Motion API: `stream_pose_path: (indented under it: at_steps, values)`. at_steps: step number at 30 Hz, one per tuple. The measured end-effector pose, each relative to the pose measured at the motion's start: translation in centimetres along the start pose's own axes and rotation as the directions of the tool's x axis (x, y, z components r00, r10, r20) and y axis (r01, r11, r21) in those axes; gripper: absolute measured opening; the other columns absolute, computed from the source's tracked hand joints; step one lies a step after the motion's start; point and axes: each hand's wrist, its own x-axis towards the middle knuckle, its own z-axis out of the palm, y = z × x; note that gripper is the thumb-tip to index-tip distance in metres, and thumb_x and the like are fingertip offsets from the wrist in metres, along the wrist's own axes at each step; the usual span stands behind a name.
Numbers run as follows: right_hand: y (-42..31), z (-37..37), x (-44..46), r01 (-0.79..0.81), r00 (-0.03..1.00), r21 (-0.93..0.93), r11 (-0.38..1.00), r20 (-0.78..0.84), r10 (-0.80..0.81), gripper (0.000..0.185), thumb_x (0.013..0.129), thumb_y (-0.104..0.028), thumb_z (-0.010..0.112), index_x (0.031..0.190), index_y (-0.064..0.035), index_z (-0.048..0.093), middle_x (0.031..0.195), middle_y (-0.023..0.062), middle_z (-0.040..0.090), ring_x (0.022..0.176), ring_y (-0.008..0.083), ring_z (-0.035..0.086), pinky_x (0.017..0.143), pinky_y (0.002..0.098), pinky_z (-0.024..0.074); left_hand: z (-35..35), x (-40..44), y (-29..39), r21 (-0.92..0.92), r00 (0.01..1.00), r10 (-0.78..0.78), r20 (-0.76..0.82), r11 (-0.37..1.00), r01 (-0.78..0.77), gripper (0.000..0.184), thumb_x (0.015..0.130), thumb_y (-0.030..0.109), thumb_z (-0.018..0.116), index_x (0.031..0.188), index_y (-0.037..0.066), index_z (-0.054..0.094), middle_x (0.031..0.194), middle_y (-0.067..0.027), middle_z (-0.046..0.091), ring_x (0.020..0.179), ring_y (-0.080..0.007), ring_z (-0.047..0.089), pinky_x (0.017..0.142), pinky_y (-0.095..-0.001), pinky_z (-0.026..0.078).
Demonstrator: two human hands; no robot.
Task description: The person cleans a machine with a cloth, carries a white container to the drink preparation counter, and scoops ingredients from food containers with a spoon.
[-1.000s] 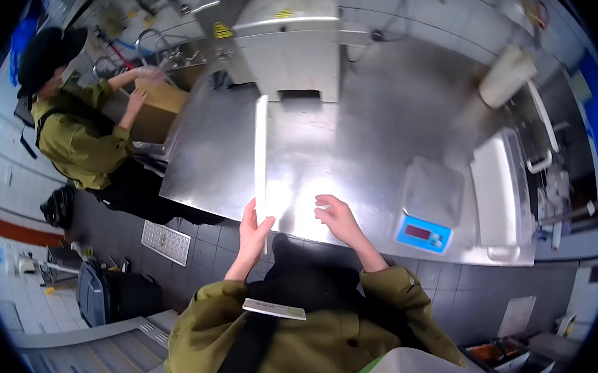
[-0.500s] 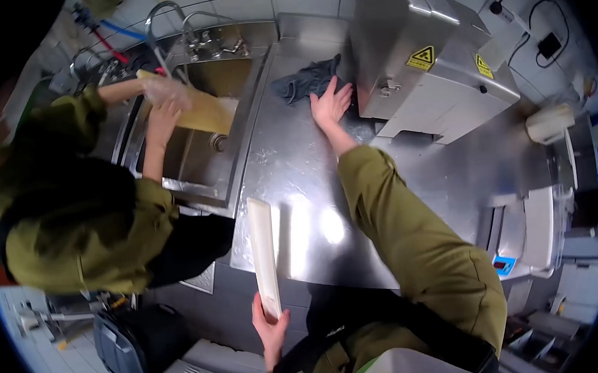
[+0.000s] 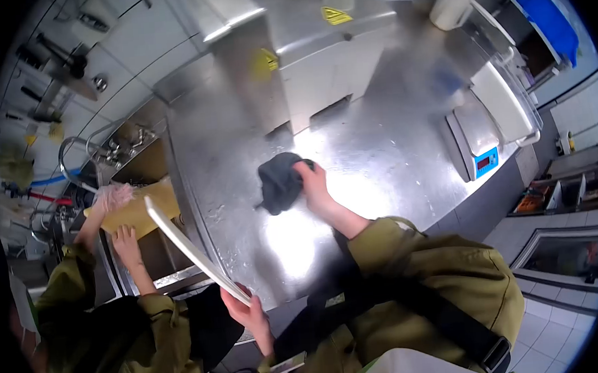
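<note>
My right hand (image 3: 315, 187) grips a crumpled dark grey cloth (image 3: 280, 183) above or on the steel worktop (image 3: 240, 239); whether the cloth rests on the surface I cannot tell. In my left hand (image 3: 247, 313), low at the worktop's front edge, is the lower end of a long, narrow white piece (image 3: 191, 248). It slants up and left, looks slightly curved, and its exact kind is unclear.
A steel machine (image 3: 329, 66) with yellow warning labels stands at the back. On the right sit a scale (image 3: 476, 136) and a white jug (image 3: 452, 2). At left, a co-worker's hands (image 3: 126, 247) hold a yellowish board (image 3: 141, 210) over the sink (image 3: 174, 278).
My right hand has closed on the cloth and brought it from beside the machine toward me. The white piece now tilts further left, and my view has turned right.
</note>
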Motion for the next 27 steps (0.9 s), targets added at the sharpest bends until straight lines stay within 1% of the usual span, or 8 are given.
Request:
stream_pose_path:
  at_steps: [7,9,11,15,22,24,25,27]
  values:
    - [-13.2,3.6,-0.1,0.633,0.774,0.147,0.76,-0.104,-0.624,0.046,0.08,-0.019,0.058,0.116,0.0001,0.036,0.11,0.0111,0.044,0.1,0.018,0.044,0.087,0.0279,0.0355,8.3,3.2,1.9,-0.105,0.997,0.02,0.077,0.994,-0.012,0.081,0.065,0.043,0.065,0.124,-0.003,0.033,0.082,-0.0028,0.045,0.069,-0.0105,0.042,0.06,-0.0228,0.035]
    - [-13.3,5.5,4.2,0.85,0.459,-0.222,0.477,-0.129,-0.879,0.052,0.079,-0.019,0.06,0.117,0.0009,0.031,0.115,0.0147,0.037,0.106,0.023,0.038,0.091,0.0322,0.0305,10.3,3.5,2.2,-0.1,0.993,0.014,0.121,0.995,-0.002,0.082,0.065,0.044,0.065,0.124,-0.003,0.033,0.082,-0.0029,0.045,0.07,-0.0103,0.042,0.06,-0.0228,0.036]
    - [-13.0,5.7,7.2,0.857,0.099,-0.508,0.085,0.001,-0.995,0.049,0.073,-0.009,0.061,0.113,-0.0008,0.033,0.112,0.0236,0.031,0.101,0.0385,0.036,0.084,0.0415,0.0332,11.6,3.5,2.7,-0.09,0.989,0.015,0.15,0.996,-0.001,0.082,0.065,0.042,0.066,0.124,-0.003,0.032,0.084,-0.003,0.045,0.071,-0.0103,0.043,0.06,-0.0226,0.036]
    - [-8.6,0.7,12.0,0.763,0.152,-0.624,0.172,-0.086,-0.985,0.051,0.07,-0.007,0.061,0.112,-0.0027,0.033,0.111,0.0237,0.031,0.1,0.0396,0.037,0.081,0.0423,0.035,11.7,3.4,2.4,-0.076,0.992,-0.008,0.125,0.997,0.018,0.08,0.066,0.039,0.067,0.124,-0.003,0.032,0.083,-0.0036,0.045,0.071,-0.0108,0.043,0.06,-0.0228,0.036]
    - [-4.7,-2.3,11.8,0.613,0.638,-0.307,0.728,-0.351,-0.685,0.041,0.081,-0.015,0.054,0.11,0.0048,0.033,0.107,0.0196,0.037,0.102,0.032,0.039,0.089,0.0379,0.0305,13.8,3.0,2.1,-0.136,0.987,-0.079,0.143,0.986,0.098,0.076,0.069,0.033,0.064,0.126,-0.002,0.028,0.086,-0.0044,0.045,0.072,-0.0112,0.043,0.062,-0.0235,0.036]
    - [-6.9,0.5,8.9,0.835,0.495,-0.233,0.498,-0.076,-0.866,0.04,0.076,-0.015,0.061,0.104,0.0028,0.04,0.101,0.0169,0.038,0.097,0.03,0.04,0.086,0.0374,0.033,13.9,3.3,2.2,-0.125,0.988,-0.059,0.142,0.989,0.077,0.077,0.069,0.034,0.064,0.126,-0.002,0.028,0.085,-0.0043,0.045,0.072,-0.011,0.043,0.062,-0.0235,0.035]
    - [-9.1,2.0,7.4,0.853,0.343,-0.454,0.256,0.117,-0.932,0.042,0.07,-0.012,0.065,0.103,0.0009,0.042,0.101,0.0174,0.038,0.096,0.0314,0.04,0.083,0.0387,0.0344,14.0,3.3,2.2,-0.118,0.988,-0.055,0.142,0.99,0.072,0.077,0.069,0.034,0.064,0.127,-0.002,0.028,0.085,-0.0042,0.045,0.072,-0.0109,0.043,0.062,-0.0236,0.035]
    - [-10.2,2.5,8.0,0.846,0.331,-0.492,0.205,0.186,-0.925,0.044,0.068,-0.01,0.065,0.104,-0.0003,0.041,0.103,0.0198,0.037,0.097,0.0343,0.04,0.084,0.0388,0.0344,13.2,3.2,2.5,-0.067,0.993,-0.054,0.106,0.996,0.061,0.077,0.069,0.034,0.065,0.126,-0.003,0.029,0.085,-0.0042,0.045,0.072,-0.011,0.043,0.062,-0.0235,0.036]
